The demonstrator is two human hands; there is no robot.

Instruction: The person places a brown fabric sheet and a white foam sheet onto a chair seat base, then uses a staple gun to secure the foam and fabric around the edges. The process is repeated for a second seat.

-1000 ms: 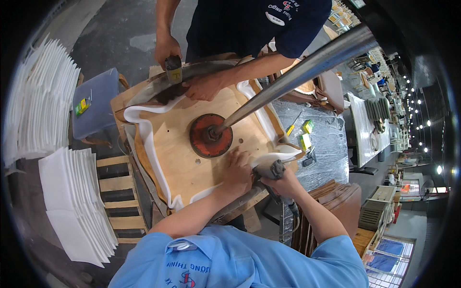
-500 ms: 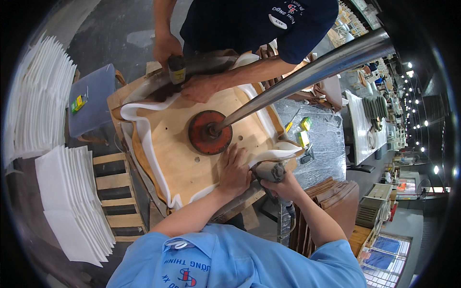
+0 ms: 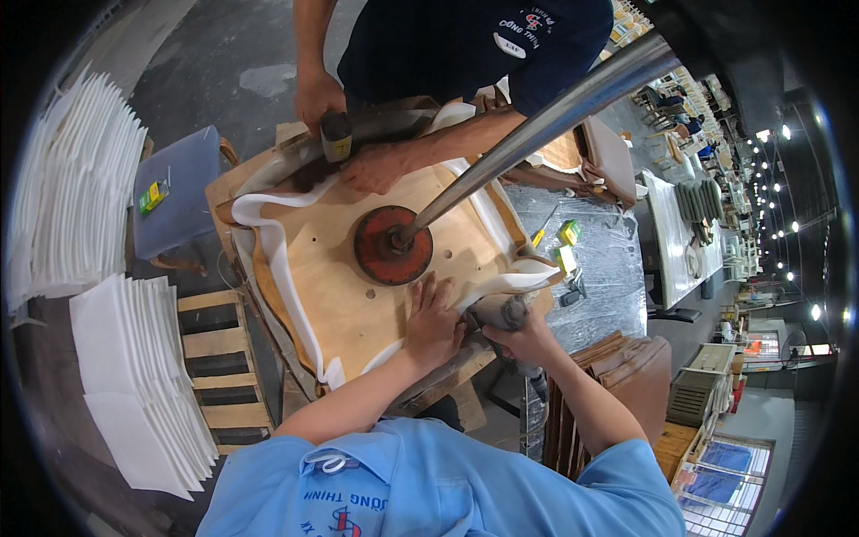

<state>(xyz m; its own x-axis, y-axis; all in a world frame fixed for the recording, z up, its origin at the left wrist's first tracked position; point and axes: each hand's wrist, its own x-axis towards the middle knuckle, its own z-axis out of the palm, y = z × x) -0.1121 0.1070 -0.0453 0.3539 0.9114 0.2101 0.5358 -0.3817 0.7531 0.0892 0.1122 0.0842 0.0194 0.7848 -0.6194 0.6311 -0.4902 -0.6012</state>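
A wooden seat panel [image 3: 327, 295], edged with white padding [image 3: 284, 277] and brown covering, lies on the work stand. A red round clamp pad [image 3: 391, 237] on a slanting metal rod [image 3: 528, 143] presses on its middle. My left hand [image 3: 433, 324] rests on the panel's near edge, fingers extended onto the wood; its underside is hidden. Just right of it, my right hand [image 3: 526, 340] is closed round a staple gun [image 3: 501, 310], nose at the panel's near edge. Opposite, a co-worker's hand [image 3: 320, 100] holds another staple gun [image 3: 336, 143]; their other hand [image 3: 380, 170] presses the far edge.
White padding sheets [image 3: 143, 385] are stacked at left, beside a slatted pallet [image 3: 219, 371] and a blue-grey seat [image 3: 179, 192]. On the right are a plastic-covered table [image 3: 608, 286] with small yellow-green boxes [image 3: 567, 246], and brown covering pieces [image 3: 626, 376].
The view has shifted slightly. My right hand and staple gun have moved a little along the near edge, closer to my left hand, which stays on the panel.
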